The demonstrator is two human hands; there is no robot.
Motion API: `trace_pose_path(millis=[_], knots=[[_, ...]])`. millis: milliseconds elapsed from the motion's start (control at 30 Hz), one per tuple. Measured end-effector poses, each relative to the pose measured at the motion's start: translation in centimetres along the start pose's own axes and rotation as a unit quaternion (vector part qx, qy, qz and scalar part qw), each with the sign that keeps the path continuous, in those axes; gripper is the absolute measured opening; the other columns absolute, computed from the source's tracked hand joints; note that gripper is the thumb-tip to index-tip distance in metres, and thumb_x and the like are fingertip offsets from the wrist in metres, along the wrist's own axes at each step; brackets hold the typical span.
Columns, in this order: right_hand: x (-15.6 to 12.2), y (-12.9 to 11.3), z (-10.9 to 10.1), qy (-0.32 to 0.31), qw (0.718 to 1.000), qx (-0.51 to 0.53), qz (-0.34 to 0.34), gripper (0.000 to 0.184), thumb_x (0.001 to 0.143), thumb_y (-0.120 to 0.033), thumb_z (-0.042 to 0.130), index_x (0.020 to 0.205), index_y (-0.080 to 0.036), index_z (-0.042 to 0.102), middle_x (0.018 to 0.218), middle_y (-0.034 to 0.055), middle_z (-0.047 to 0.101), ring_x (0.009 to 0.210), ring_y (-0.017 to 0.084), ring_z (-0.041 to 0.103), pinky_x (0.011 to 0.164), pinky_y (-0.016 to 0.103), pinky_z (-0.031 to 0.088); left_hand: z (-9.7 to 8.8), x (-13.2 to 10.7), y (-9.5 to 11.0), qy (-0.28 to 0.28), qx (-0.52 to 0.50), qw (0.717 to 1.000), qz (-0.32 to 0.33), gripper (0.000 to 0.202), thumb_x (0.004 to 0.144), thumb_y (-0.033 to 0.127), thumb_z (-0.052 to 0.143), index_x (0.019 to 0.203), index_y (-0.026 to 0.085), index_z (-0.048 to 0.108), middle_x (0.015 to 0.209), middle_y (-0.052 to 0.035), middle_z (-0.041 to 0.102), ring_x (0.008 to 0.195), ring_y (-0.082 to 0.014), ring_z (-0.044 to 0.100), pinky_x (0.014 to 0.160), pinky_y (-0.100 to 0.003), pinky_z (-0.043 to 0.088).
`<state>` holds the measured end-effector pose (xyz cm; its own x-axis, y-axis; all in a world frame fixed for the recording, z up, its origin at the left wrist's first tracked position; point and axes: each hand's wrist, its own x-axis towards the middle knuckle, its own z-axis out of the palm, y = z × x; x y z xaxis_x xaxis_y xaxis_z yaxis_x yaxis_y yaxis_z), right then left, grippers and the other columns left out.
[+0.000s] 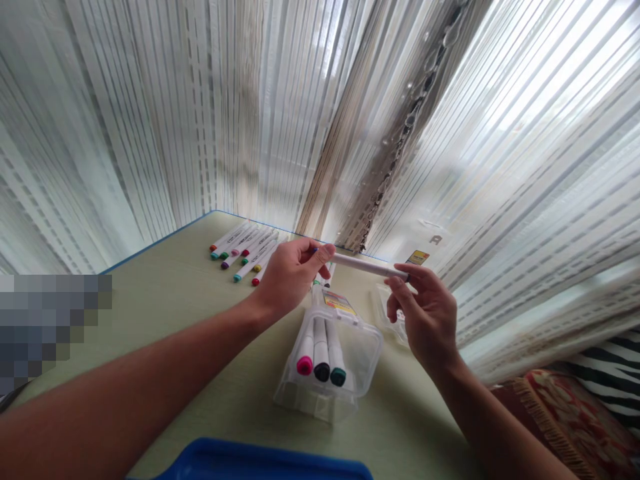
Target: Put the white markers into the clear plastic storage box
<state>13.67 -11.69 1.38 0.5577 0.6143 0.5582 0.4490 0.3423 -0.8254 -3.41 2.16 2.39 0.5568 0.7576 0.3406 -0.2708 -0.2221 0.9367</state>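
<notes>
A white marker (364, 264) is held level above the table, one end in each hand. My left hand (295, 270) pinches its left end, where a bit of dark blue shows. At the other end, my right hand (425, 310) grips the dark tip between thumb and fingers. Below them stands a clear plastic case (367, 353) with a pink-capped marker (305, 353), a black-capped marker (321, 360) and a dark green-capped marker (337, 367) in it. A second clear container (383, 307) sits partly hidden behind my right hand.
Several white markers (245, 250) with coloured caps lie in rows at the table's far left. A blue tray edge (270, 460) shows at the bottom. Striped string curtains (280, 120) hang behind the green table (165, 287). Patterned cushions (565, 420) are at the right.
</notes>
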Motion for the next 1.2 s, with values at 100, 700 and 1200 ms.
trace_pose_path(millis=[100,700,1200], knots=[[0.0,0.0,0.0,-0.017,1.0,-0.005,-0.001,0.025,0.087,-0.039,0.074,0.099,-0.019,0.067,0.078,0.0003,0.068,0.04,0.008,0.054,0.034,0.023,0.042,-0.1,0.1,-0.1,0.01,0.014,1.0,0.008,0.042,0.086,0.053,0.066,0.067,0.015,0.062,0.055,0.0002,0.059,0.042,-0.0062,0.039,0.042,-0.022,0.028],[0.0,0.4,-0.2,-0.03,0.999,0.012,0.043,0.027,0.087,-0.043,0.073,0.092,-0.017,0.07,0.07,-0.0004,0.067,0.04,0.008,0.054,0.037,0.021,0.04,0.1,0.0,0.1,0.002,-0.012,1.0,-0.001,0.025,0.085,0.038,0.068,0.084,0.014,0.065,0.065,-0.0015,0.065,0.044,-0.0063,0.042,0.042,-0.021,0.03],[0.2,0.8,0.0,-0.064,0.997,-0.018,0.039,0.027,0.085,-0.041,0.076,0.093,-0.016,0.07,0.075,0.0011,0.067,0.042,0.007,0.055,0.036,0.021,0.041,0.3,-0.3,0.9,0.001,-0.12,0.993,0.011,0.032,0.074,0.037,0.083,0.091,0.013,0.07,0.068,0.0023,0.063,0.045,-0.0037,0.043,0.042,-0.02,0.031]])
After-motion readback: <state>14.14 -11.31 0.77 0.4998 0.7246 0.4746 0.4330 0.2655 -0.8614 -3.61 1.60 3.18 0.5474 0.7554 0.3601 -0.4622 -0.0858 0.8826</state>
